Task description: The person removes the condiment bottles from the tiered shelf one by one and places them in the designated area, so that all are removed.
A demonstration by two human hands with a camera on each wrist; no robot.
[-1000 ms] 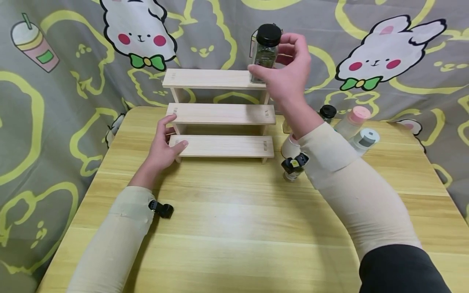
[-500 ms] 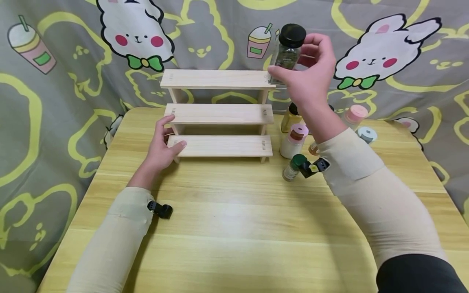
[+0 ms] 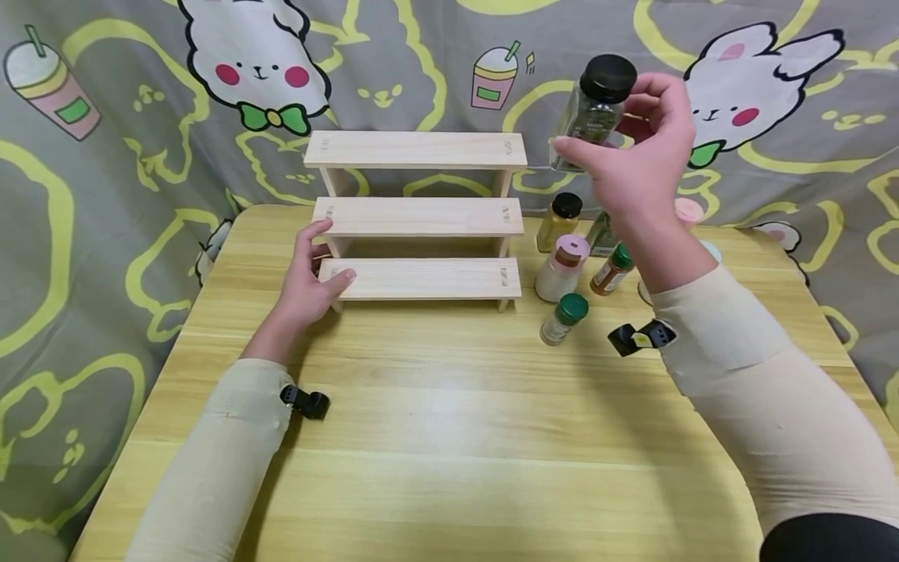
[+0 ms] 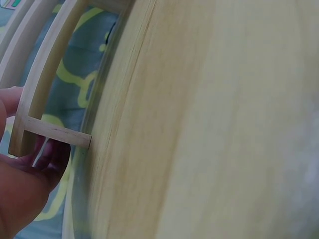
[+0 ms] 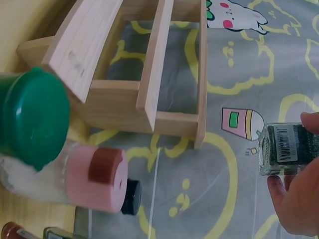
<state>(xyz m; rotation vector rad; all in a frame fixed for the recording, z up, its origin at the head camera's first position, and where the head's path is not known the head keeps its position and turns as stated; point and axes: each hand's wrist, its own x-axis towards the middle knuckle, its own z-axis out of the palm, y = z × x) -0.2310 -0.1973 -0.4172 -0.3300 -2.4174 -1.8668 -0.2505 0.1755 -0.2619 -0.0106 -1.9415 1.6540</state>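
A three-tier wooden shelf rack (image 3: 421,217) stands at the back of the table. My left hand (image 3: 303,287) grips the left end of its lowest step, thumb on top and fingers round the side; the left wrist view shows the fingers beneath the step (image 4: 47,74). In the air right of the rack, my right hand (image 3: 646,156) holds a clear glass spice jar (image 3: 588,117) with a black lid and dark green contents. The jar tilts slightly, thumb on its near side. A barcode label on the jar (image 5: 285,144) shows in the right wrist view.
Right of the rack stand a green-capped jar (image 3: 563,318), a pink-capped bottle (image 3: 560,269), a black-lidded yellow jar (image 3: 559,222) and a green-capped reddish jar (image 3: 611,269). Other bottles are partly hidden behind my right forearm. A patterned curtain (image 3: 393,70) hangs behind the table.
My right hand has carried the spice jar rightward, from above the top step's right end to out beside the rack. My left hand keeps its grip on the rack.
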